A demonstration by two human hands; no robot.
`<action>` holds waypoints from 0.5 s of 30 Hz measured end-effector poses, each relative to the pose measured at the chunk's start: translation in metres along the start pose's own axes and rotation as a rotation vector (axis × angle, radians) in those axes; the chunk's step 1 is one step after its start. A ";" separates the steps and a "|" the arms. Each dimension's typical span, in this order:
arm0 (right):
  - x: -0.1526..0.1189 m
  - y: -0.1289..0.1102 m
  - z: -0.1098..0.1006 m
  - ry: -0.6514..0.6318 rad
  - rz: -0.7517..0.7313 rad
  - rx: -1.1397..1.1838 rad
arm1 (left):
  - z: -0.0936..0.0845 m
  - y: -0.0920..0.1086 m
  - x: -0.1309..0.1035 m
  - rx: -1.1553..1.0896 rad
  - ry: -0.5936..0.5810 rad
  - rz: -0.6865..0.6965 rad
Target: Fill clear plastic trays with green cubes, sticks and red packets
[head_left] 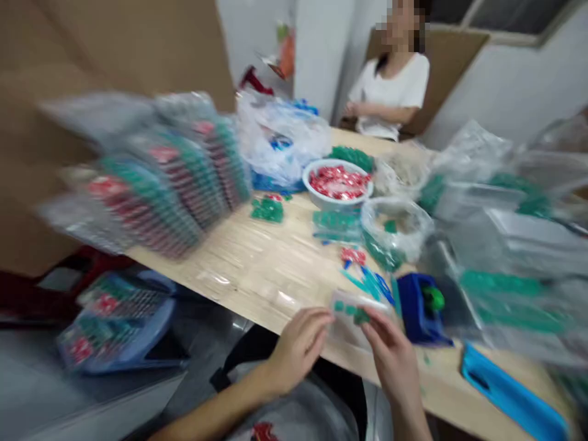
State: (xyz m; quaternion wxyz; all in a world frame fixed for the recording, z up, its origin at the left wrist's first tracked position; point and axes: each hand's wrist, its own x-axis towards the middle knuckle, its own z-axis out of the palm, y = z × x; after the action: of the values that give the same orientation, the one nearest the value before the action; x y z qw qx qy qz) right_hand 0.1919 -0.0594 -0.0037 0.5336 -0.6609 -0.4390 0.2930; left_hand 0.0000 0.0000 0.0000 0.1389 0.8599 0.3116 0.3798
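Note:
A clear plastic bag (pixel 345 334) with small green pieces (pixel 345 307) in a row lies at the table's near edge, between my hands. My left hand (pixel 301 346) pinches the bag's left edge with thumb and fingers. On the other side, my right hand (pixel 389 343) has its thumb and fingers closed around a small green piece (pixel 361 316) over the bag. Motion blur hides the exact shape of that piece. Just beyond the bag are blue and teal strips (pixel 371 283) and a little red packet (pixel 353 255).
A blue tape dispenser (pixel 416 309) and a blue phone case (pixel 509 392) are at right. Ahead stand a bowl of red pieces (pixel 339 199) and a bag-lined tub (pixel 367 214). Filled packs (pixel 160 177) crowd the left. A person (pixel 390 92) sits across the table.

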 end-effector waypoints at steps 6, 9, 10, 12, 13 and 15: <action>0.008 0.007 -0.058 0.156 -0.021 -0.200 | 0.023 -0.017 -0.007 -0.120 -0.255 0.090; 0.008 0.013 -0.071 0.112 0.003 -0.269 | 0.029 -0.017 -0.009 -0.120 -0.306 0.141; 0.009 0.014 -0.073 0.090 0.003 -0.297 | 0.031 -0.017 -0.011 -0.118 -0.317 0.153; 0.010 0.013 -0.075 0.039 0.001 -0.353 | 0.033 -0.016 -0.012 -0.113 -0.341 0.168; 0.010 0.013 -0.076 0.009 0.001 -0.378 | 0.034 -0.015 -0.013 -0.112 -0.355 0.173; 0.013 0.011 -0.075 -0.050 0.003 -0.417 | 0.036 -0.016 -0.012 -0.112 -0.390 0.180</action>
State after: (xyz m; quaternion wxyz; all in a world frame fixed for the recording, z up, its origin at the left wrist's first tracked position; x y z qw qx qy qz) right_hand 0.2649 -0.0825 0.0067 0.3739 -0.7500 -0.5024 0.2129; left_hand 0.0133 0.0040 -0.0384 0.2095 0.9323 0.1795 0.2338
